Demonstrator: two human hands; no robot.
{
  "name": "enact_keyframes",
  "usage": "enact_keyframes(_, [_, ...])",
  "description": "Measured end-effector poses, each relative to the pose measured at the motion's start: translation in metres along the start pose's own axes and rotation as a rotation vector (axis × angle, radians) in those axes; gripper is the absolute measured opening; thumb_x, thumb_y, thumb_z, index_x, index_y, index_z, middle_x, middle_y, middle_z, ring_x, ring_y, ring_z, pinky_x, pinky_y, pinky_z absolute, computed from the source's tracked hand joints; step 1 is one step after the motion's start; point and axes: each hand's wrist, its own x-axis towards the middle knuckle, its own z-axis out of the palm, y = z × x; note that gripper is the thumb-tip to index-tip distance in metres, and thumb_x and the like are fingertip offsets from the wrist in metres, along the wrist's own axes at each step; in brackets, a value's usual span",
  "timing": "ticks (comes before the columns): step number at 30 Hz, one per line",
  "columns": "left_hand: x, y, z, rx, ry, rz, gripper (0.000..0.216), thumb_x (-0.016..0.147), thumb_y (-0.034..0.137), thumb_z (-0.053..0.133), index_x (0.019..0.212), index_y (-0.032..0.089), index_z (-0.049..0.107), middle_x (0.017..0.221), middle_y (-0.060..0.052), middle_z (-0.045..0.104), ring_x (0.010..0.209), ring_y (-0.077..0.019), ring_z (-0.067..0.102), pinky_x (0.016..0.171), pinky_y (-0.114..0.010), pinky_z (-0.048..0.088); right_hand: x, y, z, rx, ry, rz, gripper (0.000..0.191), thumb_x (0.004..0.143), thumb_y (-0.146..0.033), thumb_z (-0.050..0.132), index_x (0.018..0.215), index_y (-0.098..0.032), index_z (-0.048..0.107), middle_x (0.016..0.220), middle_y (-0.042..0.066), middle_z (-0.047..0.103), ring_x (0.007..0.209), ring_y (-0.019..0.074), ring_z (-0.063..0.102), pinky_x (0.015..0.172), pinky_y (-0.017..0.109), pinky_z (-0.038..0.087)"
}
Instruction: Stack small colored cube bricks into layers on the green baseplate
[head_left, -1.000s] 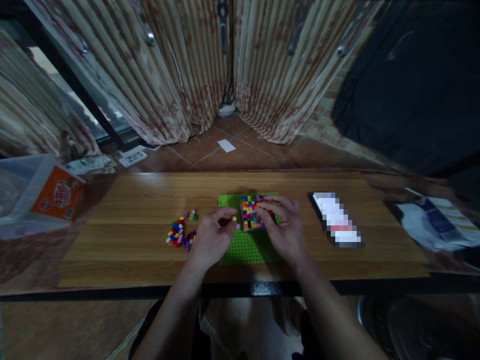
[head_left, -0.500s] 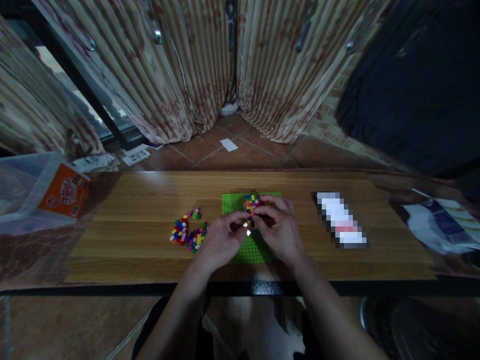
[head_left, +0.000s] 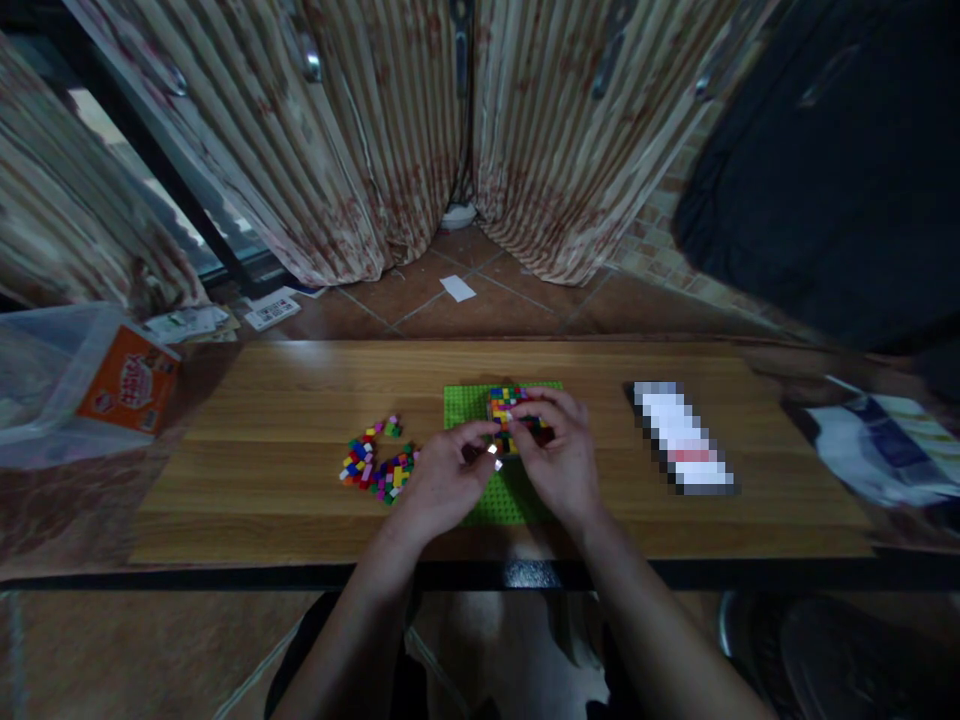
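Note:
A green studded baseplate (head_left: 465, 405) lies on the wooden table (head_left: 300, 400). On it stands a square block of many-coloured small bricks (head_left: 506, 402), half hidden by my fingers. My right hand (head_left: 559, 455) curls over the block's right and front side and presses on it. My left hand (head_left: 442, 480) is pinched together at the block's left front corner, where a small pale brick (head_left: 495, 455) shows at its fingertips. A heap of loose coloured bricks (head_left: 375, 465) lies just left of my left hand.
A blurred-out flat object (head_left: 682, 440) lies on the table's right part. A clear plastic tub with an orange packet (head_left: 127, 380) stands off the left end. Papers and a bag (head_left: 877, 445) lie at the far right. Striped curtains (head_left: 420, 130) hang beyond the tiled floor.
My left hand has moved right from beside the loose heap to the block's front corner, carrying small pale bricks. My right hand has stayed on the block, fingers shifting slightly.

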Motion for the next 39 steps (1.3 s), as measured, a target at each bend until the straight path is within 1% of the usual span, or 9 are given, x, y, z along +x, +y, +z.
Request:
enact_keyframes(4, [0.0,-0.001,0.0,0.003,-0.002,-0.008,0.036,0.079,0.017,0.055,0.111,0.02,0.071,0.08,0.0,0.07,0.057,-0.011,0.055,0.055,-0.024,0.041,0.001,-0.001,0.001,0.007,0.0,0.014,0.008,0.081,-0.018,0.064,0.082,-0.024,0.07,0.109,0.007,0.065,0.108,0.0257,0.056,0.097,0.049,0.043])
enact_keyframes(10, [0.0,-0.002,0.002,-0.008,0.017,0.005,0.034,0.078,0.017,0.058,0.108,0.021,0.072,0.081,0.0,0.072,0.064,-0.0132,0.06,0.059,-0.025,0.044,0.001,0.001,0.003,0.017,0.004,0.025,0.009,0.081,-0.02,0.063,0.079,-0.025,0.071,0.108,0.007,0.064,0.108,0.0265,0.056,0.096,0.051,0.044])
enact_keyframes(14, [0.0,-0.004,0.004,-0.008,0.028,0.005,0.035,0.078,0.018,0.06,0.11,0.022,0.072,0.082,0.0,0.072,0.064,-0.0134,0.06,0.06,-0.026,0.044,0.001,0.0,0.004,0.018,0.018,0.03,0.011,0.08,-0.018,0.064,0.077,-0.025,0.071,0.106,0.006,0.064,0.106,0.0259,0.056,0.095,0.05,0.044])
enact_keyframes(20, [0.001,0.0,0.003,0.012,0.033,0.021,0.033,0.077,0.016,0.059,0.107,0.021,0.072,0.08,0.0,0.073,0.065,-0.0138,0.061,0.061,-0.026,0.045,0.002,-0.003,0.003,0.011,0.013,0.043,0.012,0.079,-0.017,0.064,0.076,-0.025,0.071,0.105,0.006,0.064,0.108,0.0259,0.055,0.095,0.049,0.044])
enact_keyframes(25, [0.001,0.001,0.003,0.01,0.036,0.007,0.038,0.077,0.014,0.059,0.113,0.018,0.071,0.086,-0.002,0.074,0.072,-0.0153,0.064,0.068,-0.028,0.049,0.003,-0.004,0.004,0.004,0.009,0.045,0.013,0.079,-0.015,0.064,0.076,-0.025,0.072,0.104,0.006,0.064,0.107,0.0259,0.055,0.095,0.048,0.044])
enact_keyframes(27, [0.002,-0.001,0.003,-0.002,0.032,0.018,0.039,0.078,0.014,0.057,0.114,0.019,0.071,0.085,-0.002,0.074,0.072,-0.0154,0.065,0.069,-0.028,0.049,0.003,-0.004,0.005,-0.004,0.009,0.043,0.013,0.078,-0.015,0.064,0.076,-0.025,0.072,0.103,0.006,0.065,0.106,0.0259,0.056,0.095,0.049,0.043])
enact_keyframes(30, [0.003,-0.004,0.002,-0.017,0.022,0.024,0.037,0.079,0.014,0.058,0.112,0.02,0.072,0.085,-0.002,0.075,0.072,-0.0156,0.066,0.07,-0.028,0.05,0.003,-0.003,0.006,-0.013,0.006,0.027,0.013,0.079,-0.016,0.064,0.077,-0.026,0.072,0.103,0.006,0.065,0.106,0.026,0.056,0.096,0.049,0.043])
enact_keyframes(34, [0.004,-0.001,-0.003,-0.094,0.011,0.014,0.029,0.08,0.018,0.061,0.106,0.019,0.073,0.094,-0.003,0.076,0.081,-0.0171,0.068,0.076,-0.029,0.051,0.001,-0.001,0.005,-0.018,0.021,-0.005,0.013,0.081,-0.017,0.063,0.079,-0.026,0.072,0.105,0.006,0.066,0.108,0.0259,0.056,0.096,0.049,0.044])
enact_keyframes(39, [0.006,0.002,-0.007,-0.209,0.053,-0.015,0.022,0.079,0.021,0.064,0.099,0.017,0.073,0.086,-0.003,0.075,0.077,-0.0166,0.068,0.077,-0.03,0.052,-0.003,-0.004,0.002,-0.017,0.063,-0.087,0.013,0.087,-0.02,0.06,0.088,-0.026,0.072,0.106,0.005,0.068,0.107,0.0243,0.058,0.097,0.047,0.045])
